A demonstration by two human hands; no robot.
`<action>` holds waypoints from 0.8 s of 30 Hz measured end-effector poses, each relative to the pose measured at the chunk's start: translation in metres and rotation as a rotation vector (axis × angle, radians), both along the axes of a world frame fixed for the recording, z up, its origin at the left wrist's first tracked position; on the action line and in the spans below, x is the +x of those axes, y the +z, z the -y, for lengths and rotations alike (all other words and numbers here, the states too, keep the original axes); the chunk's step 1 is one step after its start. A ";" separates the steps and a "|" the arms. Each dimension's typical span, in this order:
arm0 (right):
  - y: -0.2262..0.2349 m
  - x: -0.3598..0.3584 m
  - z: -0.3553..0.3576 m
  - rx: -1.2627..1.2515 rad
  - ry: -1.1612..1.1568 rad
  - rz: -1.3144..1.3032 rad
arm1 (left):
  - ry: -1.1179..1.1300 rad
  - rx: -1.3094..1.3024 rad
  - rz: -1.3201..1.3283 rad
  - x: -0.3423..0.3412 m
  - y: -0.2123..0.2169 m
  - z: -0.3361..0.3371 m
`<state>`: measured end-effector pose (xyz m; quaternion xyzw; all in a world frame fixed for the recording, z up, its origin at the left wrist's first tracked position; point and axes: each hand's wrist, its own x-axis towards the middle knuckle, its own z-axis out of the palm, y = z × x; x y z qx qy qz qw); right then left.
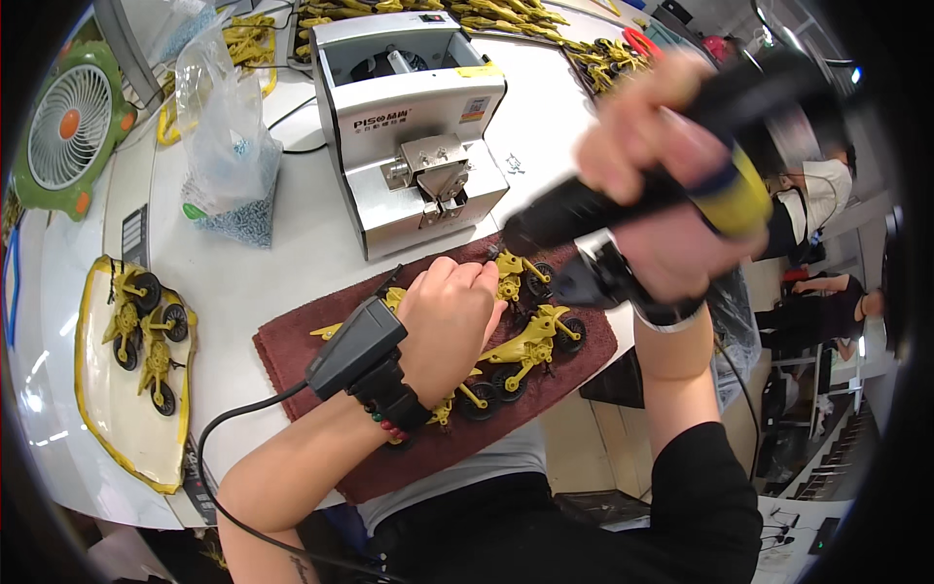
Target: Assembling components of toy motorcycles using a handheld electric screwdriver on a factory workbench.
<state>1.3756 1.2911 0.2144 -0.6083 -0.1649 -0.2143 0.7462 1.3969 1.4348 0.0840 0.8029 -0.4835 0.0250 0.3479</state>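
Note:
My left hand (449,310) lies over a yellow toy motorcycle (510,277) with black wheels, its fingers bent and pressed together on it; the palm hides much of the toy. Blurred by motion, my right hand (671,248) is wrapped around a black power screwdriver (569,212) with a yellow band. The tool slants down toward the left fingertips; whether its tip touches the toy I cannot tell. Closer to me, another yellow toy motorcycle (525,348) rests on the brown cloth (389,472). More toy wheels and yellow parts show beside my left wrist.
Behind the cloth stands a white and silver screw-feeding machine (428,185). Left of it is a plastic bag of screws (238,209). A yellow-edged tray (112,414) holds several toy motorcycles. A green fan (70,127) stands far left; yellow parts (467,18) lie at the back. People are at the right.

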 end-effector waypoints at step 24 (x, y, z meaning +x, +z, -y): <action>-0.039 -0.042 -0.009 -0.062 -0.138 -0.158 | 0.051 0.033 0.044 -0.003 -0.004 0.007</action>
